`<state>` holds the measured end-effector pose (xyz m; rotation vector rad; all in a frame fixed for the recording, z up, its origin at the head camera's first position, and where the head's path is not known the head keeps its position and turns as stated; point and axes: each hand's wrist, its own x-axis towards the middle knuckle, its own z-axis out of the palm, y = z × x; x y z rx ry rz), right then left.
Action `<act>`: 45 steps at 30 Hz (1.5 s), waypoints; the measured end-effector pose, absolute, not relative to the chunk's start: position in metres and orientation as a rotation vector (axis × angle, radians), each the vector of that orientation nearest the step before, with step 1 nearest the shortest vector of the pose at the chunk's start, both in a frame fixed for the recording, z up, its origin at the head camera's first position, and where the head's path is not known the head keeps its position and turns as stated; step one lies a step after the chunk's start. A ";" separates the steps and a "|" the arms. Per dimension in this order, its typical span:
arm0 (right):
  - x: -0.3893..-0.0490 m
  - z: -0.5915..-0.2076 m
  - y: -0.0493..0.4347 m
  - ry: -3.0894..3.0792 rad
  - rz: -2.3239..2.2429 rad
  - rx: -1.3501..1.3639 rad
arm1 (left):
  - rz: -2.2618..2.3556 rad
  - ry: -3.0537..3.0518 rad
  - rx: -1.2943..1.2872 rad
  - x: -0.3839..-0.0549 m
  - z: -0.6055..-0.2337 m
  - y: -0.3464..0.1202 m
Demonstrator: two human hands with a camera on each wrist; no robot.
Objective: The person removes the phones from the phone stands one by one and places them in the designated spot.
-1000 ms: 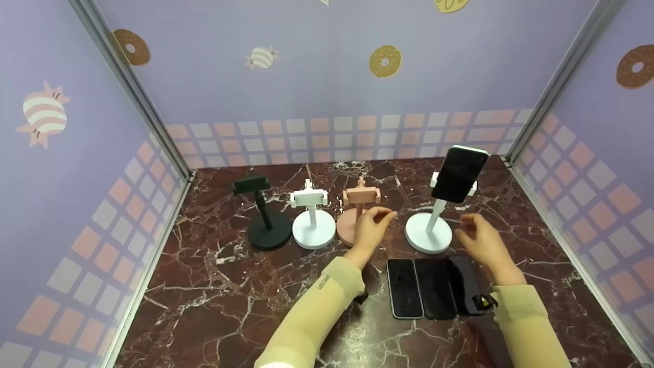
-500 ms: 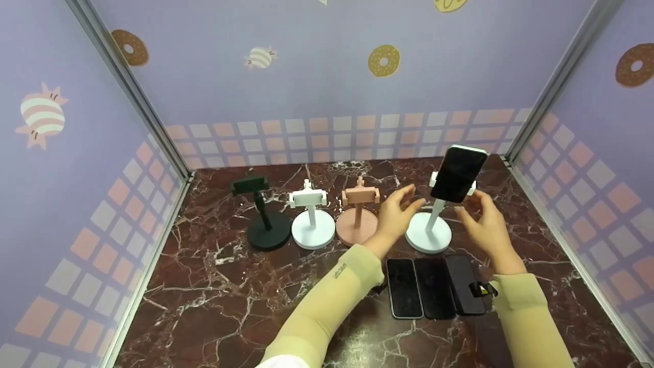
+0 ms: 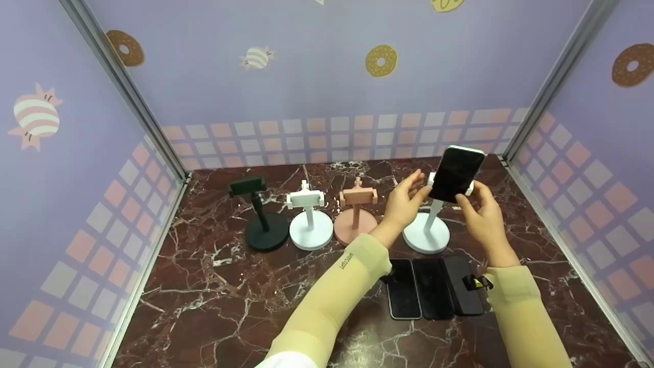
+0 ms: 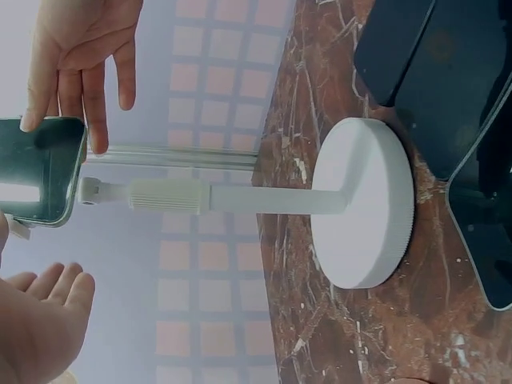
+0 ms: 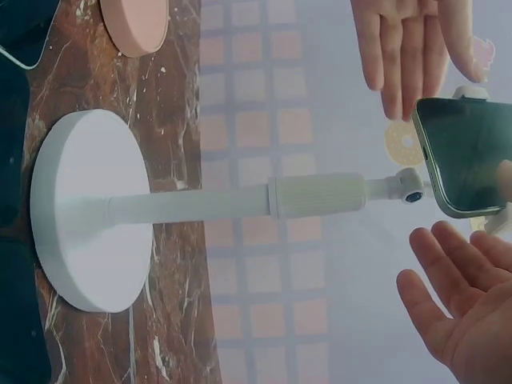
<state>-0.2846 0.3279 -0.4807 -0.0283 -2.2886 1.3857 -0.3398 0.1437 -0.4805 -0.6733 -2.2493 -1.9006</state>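
Note:
A dark-screened phone point(image 3: 457, 173) sits tilted in the clamp of a white phone stand point(image 3: 426, 233) on the right. My left hand point(image 3: 404, 202) is at the phone's left side, its fingers extended and its thumb near the clamp point(image 5: 470, 93). On the other side, my right hand point(image 3: 484, 217) has its thumb at the phone's lower right corner. Its other fingers, mostly straight in the right wrist view, reach beside and behind the phone. Neither hand visibly curls round anything. In the left wrist view the stand's round base point(image 4: 364, 204) rests flat on the table.
Three phones point(image 3: 433, 289) lie side by side in front of the stand. To the left stand a pink phone stand point(image 3: 356, 225), another white one point(image 3: 311, 230) and a black one point(image 3: 266, 231), all with bare clamps. Patterned panels point(image 3: 306, 92) enclose the marble table point(image 3: 204, 306).
My left hand has moved right and up, from the pink stand to the mounted phone. My right hand has risen from beside the stand's base to the phone's lower right edge.

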 end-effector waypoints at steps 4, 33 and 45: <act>-0.278 -0.469 0.317 -2.200 1.441 -0.010 | -1.909 -2.248 -0.741 -0.342 -0.477 0.146; -0.293 -0.475 0.320 -1.934 1.681 0.074 | -1.918 -2.219 -0.678 -0.347 -0.465 0.149; -0.300 -0.479 0.326 -1.901 1.682 0.099 | -1.954 -2.145 -0.702 -0.344 -0.458 0.147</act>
